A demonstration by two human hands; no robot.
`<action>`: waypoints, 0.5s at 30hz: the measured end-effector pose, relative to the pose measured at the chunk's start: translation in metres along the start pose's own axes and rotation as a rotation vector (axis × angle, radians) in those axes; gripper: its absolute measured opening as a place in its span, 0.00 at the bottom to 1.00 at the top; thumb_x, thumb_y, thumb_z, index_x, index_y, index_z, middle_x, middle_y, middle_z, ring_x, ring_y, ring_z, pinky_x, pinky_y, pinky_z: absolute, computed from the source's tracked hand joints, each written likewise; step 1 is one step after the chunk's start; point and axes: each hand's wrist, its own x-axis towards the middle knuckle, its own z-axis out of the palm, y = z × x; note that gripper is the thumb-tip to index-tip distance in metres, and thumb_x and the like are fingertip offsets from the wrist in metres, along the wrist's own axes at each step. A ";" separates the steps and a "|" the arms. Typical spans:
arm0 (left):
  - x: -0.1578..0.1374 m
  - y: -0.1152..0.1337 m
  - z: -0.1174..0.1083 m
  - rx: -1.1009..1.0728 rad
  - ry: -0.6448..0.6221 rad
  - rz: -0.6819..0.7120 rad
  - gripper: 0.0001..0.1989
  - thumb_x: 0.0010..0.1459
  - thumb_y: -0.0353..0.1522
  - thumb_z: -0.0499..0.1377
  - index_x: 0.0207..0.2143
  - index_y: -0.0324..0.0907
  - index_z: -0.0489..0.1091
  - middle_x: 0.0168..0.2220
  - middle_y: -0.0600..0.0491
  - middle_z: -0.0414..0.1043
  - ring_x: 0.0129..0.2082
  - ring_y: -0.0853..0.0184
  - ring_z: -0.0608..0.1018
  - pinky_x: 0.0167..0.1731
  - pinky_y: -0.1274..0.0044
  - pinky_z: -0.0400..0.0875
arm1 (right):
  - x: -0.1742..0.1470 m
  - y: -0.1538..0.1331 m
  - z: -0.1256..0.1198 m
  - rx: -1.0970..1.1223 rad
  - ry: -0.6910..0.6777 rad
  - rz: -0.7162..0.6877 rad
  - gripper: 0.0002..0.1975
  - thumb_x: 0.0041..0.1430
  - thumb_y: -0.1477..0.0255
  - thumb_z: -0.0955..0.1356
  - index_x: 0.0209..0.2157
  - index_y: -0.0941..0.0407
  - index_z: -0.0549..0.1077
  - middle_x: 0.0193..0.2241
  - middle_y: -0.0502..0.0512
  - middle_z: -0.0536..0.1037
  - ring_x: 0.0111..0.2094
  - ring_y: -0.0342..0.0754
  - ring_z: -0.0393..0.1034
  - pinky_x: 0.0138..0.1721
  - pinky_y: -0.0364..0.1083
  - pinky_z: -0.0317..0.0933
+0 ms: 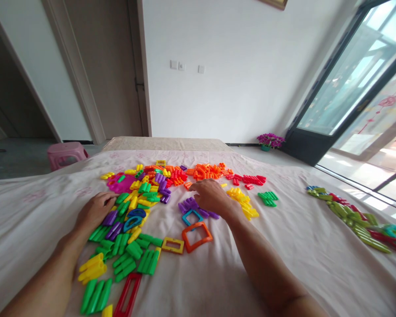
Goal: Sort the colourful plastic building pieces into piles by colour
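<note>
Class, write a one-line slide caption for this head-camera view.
Two bare hands, left hand and right hand, rest among colourful plastic building pieces on a cloth-covered table.

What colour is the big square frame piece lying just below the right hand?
Orange; the square frame shows best in the head view, near the right hand.

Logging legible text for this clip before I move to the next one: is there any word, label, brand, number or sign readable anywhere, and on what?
None can be read.
Plastic building pieces: plain colours, no print visible.
Bedsheet: faint pink pattern only, no letters.
Wall switches: blank plates.
Red decoration on the window glass: an ornament, too blurred to show any characters.
Left hand and right hand carry nothing written.
</note>
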 end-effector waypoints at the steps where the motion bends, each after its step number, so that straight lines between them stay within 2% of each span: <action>1: 0.000 0.000 0.000 -0.001 -0.004 0.001 0.20 0.59 0.42 0.50 0.42 0.44 0.77 0.47 0.47 0.78 0.49 0.59 0.77 0.53 0.70 0.68 | 0.001 -0.002 0.001 0.011 0.014 0.001 0.19 0.56 0.78 0.64 0.47 0.54 0.78 0.43 0.57 0.81 0.46 0.53 0.73 0.48 0.49 0.60; 4: 0.000 -0.001 0.000 -0.001 -0.008 0.005 0.20 0.59 0.42 0.50 0.42 0.44 0.77 0.47 0.47 0.78 0.49 0.59 0.77 0.53 0.70 0.68 | 0.004 -0.012 0.009 0.069 0.046 -0.061 0.19 0.57 0.79 0.63 0.47 0.55 0.77 0.46 0.57 0.80 0.48 0.52 0.72 0.51 0.48 0.59; 10: 0.000 -0.001 0.001 -0.016 -0.008 0.010 0.20 0.59 0.42 0.50 0.42 0.43 0.77 0.47 0.46 0.77 0.49 0.58 0.77 0.53 0.69 0.68 | 0.009 -0.035 0.041 0.154 0.038 -0.283 0.21 0.59 0.81 0.64 0.53 0.56 0.72 0.48 0.60 0.77 0.51 0.51 0.68 0.53 0.49 0.59; 15: -0.001 0.001 0.000 -0.015 -0.005 0.002 0.21 0.59 0.42 0.49 0.43 0.42 0.77 0.47 0.46 0.77 0.49 0.58 0.76 0.53 0.69 0.68 | 0.012 -0.040 0.064 0.189 -0.006 -0.328 0.23 0.60 0.80 0.64 0.56 0.56 0.69 0.53 0.60 0.74 0.54 0.51 0.66 0.55 0.51 0.60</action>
